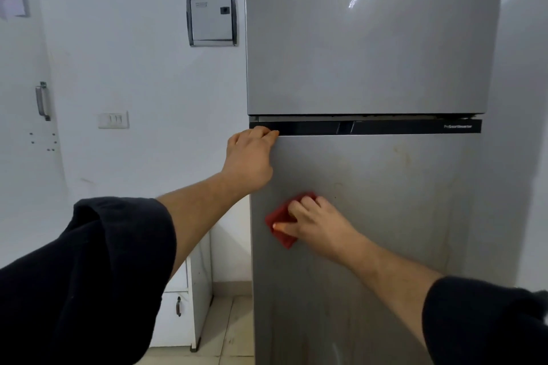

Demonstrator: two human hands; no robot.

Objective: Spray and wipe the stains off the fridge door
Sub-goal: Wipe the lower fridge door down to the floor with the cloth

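Note:
A tall silver two-door fridge fills the right half of the view. On its lower door [385, 216] faint yellowish stains [403, 155] show near the top right. My right hand [314, 224] presses a red cloth [281, 224] flat against the lower door's left part, fingers spread over it. My left hand [250, 157] grips the top left corner of the lower door, fingers curled over the black handle strip [370, 127]. No spray bottle is in view.
The upper fridge door [367, 38] is shut above the strip. A white wall holds a grey box [212, 21] and a switch plate [113, 120]. A white door with a handle [43, 101] is at far left; a low white cabinet [186, 305] stands beside the fridge.

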